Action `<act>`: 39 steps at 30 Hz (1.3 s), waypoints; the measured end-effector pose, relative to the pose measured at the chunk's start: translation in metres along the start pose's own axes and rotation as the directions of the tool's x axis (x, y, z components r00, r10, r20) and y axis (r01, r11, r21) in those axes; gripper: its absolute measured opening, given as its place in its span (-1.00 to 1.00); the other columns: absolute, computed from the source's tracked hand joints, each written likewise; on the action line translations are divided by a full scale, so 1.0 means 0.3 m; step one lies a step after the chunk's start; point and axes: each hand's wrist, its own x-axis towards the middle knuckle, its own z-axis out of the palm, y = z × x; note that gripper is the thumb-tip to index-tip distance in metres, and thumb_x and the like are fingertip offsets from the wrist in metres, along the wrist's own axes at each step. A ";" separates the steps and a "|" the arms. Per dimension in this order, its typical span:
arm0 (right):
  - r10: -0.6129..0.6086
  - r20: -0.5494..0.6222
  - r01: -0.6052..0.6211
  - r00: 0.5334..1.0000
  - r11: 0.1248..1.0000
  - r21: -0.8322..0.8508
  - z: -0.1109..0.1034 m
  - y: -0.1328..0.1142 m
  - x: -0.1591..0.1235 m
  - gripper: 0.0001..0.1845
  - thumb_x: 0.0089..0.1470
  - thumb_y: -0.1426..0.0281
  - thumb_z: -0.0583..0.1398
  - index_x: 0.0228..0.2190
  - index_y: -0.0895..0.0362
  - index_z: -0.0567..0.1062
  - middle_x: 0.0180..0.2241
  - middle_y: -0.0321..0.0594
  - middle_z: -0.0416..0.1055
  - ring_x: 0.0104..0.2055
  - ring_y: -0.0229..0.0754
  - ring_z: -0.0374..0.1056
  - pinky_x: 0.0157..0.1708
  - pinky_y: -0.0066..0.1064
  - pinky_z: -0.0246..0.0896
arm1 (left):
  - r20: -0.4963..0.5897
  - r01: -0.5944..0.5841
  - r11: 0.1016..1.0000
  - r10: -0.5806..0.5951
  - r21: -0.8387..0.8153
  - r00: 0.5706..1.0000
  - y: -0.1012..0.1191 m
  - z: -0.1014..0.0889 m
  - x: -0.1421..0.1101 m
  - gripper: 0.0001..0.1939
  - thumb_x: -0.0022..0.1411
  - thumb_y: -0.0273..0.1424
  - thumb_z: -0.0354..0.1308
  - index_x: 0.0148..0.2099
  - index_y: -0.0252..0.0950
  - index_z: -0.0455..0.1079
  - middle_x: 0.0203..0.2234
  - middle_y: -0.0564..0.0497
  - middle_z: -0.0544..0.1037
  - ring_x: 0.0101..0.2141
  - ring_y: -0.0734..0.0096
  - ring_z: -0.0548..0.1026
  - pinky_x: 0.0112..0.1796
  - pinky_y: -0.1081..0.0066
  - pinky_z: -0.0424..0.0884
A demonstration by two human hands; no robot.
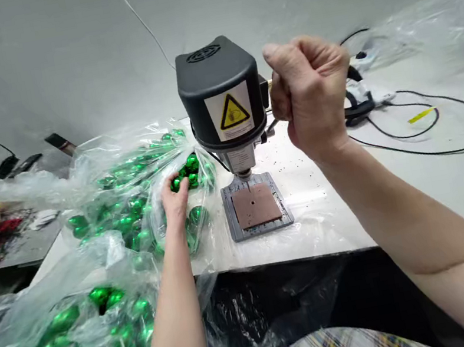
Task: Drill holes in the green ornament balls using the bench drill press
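At the mouth of the bag (pixel 153 194), left hand (pixel 176 198): curled at green balls (pixel 192 169); I can't tell its grip.
Right hand (pixel 311 90): well apart, fisted beside the drill press (pixel 218 80).
Brown pad (pixel 257 209): holed, under the bit (pixel 248 186).
Green balls: many bagged; any finished, unclear.

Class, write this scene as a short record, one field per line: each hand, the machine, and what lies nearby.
Left hand: at the green balls in clear plastic; grip unclear
Right hand: a fist beside the black-topped drill; anything held is hidden
Warning: yellow triangle on the drill
Under the bit: brown plate with a hole, on a grey base
Right side: black cable on the white table
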 end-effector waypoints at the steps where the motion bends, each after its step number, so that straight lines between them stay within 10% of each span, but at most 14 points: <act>1: 0.004 0.005 -0.004 1.000 1.000 -0.024 -0.003 0.006 0.002 -0.48 0.15 0.48 0.24 -0.73 0.09 0.16 -0.79 -0.47 0.06 -0.79 -0.44 -0.05 -0.81 -0.47 -0.22 | 0.005 -0.041 0.998 0.041 -0.046 0.999 0.035 0.000 -0.021 -0.54 -0.08 -0.37 0.35 -0.07 -0.32 0.46 -0.28 0.03 0.53 -0.21 0.33 0.50 -0.05 0.30 0.45; 6: 0.027 0.036 -0.024 0.999 0.995 -0.100 -0.017 0.027 0.011 -0.41 0.11 0.16 0.30 -0.70 0.06 0.11 -0.78 -0.44 0.05 -0.77 -0.40 -0.05 -0.80 -0.38 -0.20 | 0.168 0.122 0.942 -0.072 -0.312 0.983 0.173 0.039 -0.167 -0.36 0.00 -0.26 0.38 0.13 -0.26 0.35 -0.38 0.08 0.50 -0.50 0.52 0.46 -0.50 0.52 0.37; 14: 0.038 0.038 -0.034 0.999 0.995 -0.089 -0.014 0.016 0.011 -0.36 0.03 0.07 0.33 -0.71 0.05 0.06 -0.78 -0.43 0.00 -0.77 -0.37 -0.11 -0.79 -0.33 -0.23 | 0.513 0.567 0.725 -0.340 -0.391 0.788 0.120 0.144 -0.368 -0.52 0.10 -0.09 0.35 -0.05 -0.27 0.39 -0.36 0.04 0.53 -0.55 0.57 0.46 -0.56 0.56 0.32; 26: 0.018 0.084 -0.006 0.996 0.991 -0.135 -0.027 0.031 0.018 -0.33 0.01 -0.06 0.28 -0.68 0.04 0.03 -0.76 -0.41 -0.02 -0.74 -0.36 -0.08 -0.76 -0.33 -0.19 | 0.311 0.201 0.952 -0.123 -0.233 0.943 0.100 0.234 -0.423 -0.54 0.04 -0.29 0.36 0.00 -0.28 0.46 -0.49 0.11 0.43 -0.54 0.55 0.32 -0.53 0.53 0.28; 39: 0.016 -0.003 -0.017 1.000 0.992 -0.127 -0.005 -0.001 -0.015 -0.32 0.04 -0.01 0.29 -0.71 0.06 0.03 -0.79 -0.43 -0.02 -0.75 -0.38 -0.09 -0.75 -0.35 -0.21 | 0.224 0.011 0.998 0.005 -0.069 0.975 0.062 0.219 -0.481 -0.50 -0.02 -0.26 0.46 -0.04 -0.26 0.45 -0.52 0.14 0.36 -0.52 0.49 0.32 -0.47 0.47 0.28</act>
